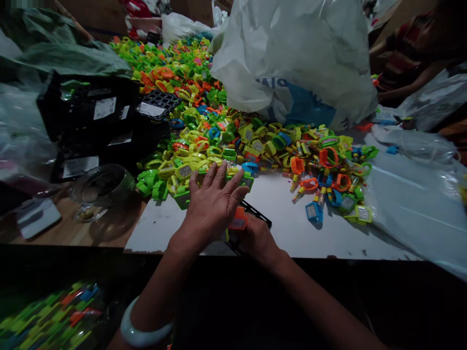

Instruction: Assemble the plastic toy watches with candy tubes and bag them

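Observation:
My left hand (213,206), with a pale bangle (144,328) on its forearm, lies spread with fingers apart over the near edge of a heap of colourful plastic toy watches (197,155). Beside it, my right hand (257,238) is curled at the table's front edge around a black slotted tray (257,212). An orange toy watch (238,218) shows between the two hands, against the right hand's fingers. Part of the tray is hidden under the hands. Right of them lies a looser group of watches and small yellow-capped tubes (298,194) on the white board (277,194).
Stacked black trays (102,116) and a glass bowl (104,184) stand left. A large white plastic bag (292,58) rises behind the heap. Clear plastic (416,194) covers the right side. Another person's arm (404,90) is at the upper right. More toys (54,318) lie below left.

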A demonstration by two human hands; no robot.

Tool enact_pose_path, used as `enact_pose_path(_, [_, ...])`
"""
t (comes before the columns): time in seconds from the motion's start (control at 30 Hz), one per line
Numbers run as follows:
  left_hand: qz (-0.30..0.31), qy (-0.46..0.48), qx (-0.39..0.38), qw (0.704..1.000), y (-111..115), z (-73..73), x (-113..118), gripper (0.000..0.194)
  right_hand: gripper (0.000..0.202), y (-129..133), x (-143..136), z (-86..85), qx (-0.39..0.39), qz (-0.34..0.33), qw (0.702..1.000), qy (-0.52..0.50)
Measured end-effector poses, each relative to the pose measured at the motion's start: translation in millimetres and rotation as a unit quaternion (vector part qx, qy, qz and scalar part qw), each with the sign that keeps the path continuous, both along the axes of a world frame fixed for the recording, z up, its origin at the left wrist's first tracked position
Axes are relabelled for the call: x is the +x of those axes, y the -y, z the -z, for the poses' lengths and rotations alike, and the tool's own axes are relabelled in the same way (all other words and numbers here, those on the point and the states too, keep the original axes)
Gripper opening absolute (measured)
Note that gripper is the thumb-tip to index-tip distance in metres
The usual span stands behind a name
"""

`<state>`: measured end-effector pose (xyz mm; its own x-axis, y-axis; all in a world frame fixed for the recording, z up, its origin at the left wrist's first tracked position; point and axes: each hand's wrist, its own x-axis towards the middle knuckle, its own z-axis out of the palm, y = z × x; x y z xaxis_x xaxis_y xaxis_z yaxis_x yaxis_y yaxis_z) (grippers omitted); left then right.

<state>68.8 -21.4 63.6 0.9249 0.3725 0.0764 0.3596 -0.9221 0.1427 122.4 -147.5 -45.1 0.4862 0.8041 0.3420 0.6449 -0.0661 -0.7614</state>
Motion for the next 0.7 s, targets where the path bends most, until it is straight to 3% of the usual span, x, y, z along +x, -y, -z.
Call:
enact_pose_path(0.17, [0.002,0.005,0.000,1.000,-1.0,1.1,-0.3,0.060,0.009,0.8,7.3,1.1,-0.026,-0.011,1.000,0.002])
enact_pose_path(0.37, [0.005,0.012,-0.003,1.000,-0.5,1.3,-0.5,0.059,0.010,5.1,17.1,2.7,-0.057,-0.025,0.994,-0.087])
enact_pose_path(0.5, [-0.002,0.014,-0.004,1.000,-0.4,2.1,-0.3,0.061,0.014,3.7,9.8,0.1,-0.053,-0.044,0.998,0.007])
enact_pose_path(0.7, [0.005,0.004,-0.008,1.000,-1.9,1.1,-0.6,0.061,0.013,-0.4,-1.3,2.7,-0.070,-0.014,0.990,0.122])
